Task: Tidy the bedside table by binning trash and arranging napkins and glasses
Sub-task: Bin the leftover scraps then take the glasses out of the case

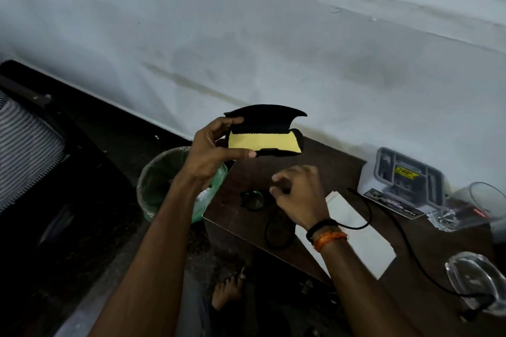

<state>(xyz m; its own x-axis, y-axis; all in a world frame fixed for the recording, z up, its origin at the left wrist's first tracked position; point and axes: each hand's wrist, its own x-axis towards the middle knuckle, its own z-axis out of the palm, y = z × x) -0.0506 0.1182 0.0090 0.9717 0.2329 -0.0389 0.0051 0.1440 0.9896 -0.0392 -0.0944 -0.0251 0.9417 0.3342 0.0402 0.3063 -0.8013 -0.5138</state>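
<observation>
My left hand [212,153] holds an open black glasses case [269,124] up above the table's left end. A yellow cloth [264,142] lies inside the case. My right hand [299,193] hovers low over the dark wooden table [342,164], fingers loosely curled with nothing in them. It is just above a pair of black eyeglasses [253,200] lying on the table. White napkins [353,232] are stacked to the right of the glasses. A green-lined bin [161,180] stands on the floor left of the table, with white trash inside.
A grey-and-white box [402,180] sits against the wall at the back. A black cable [394,224] runs across the table. Clear drinking glasses lie at the right edge [476,205] and near the front right [476,282]. A striped cushion [24,150] is at far left.
</observation>
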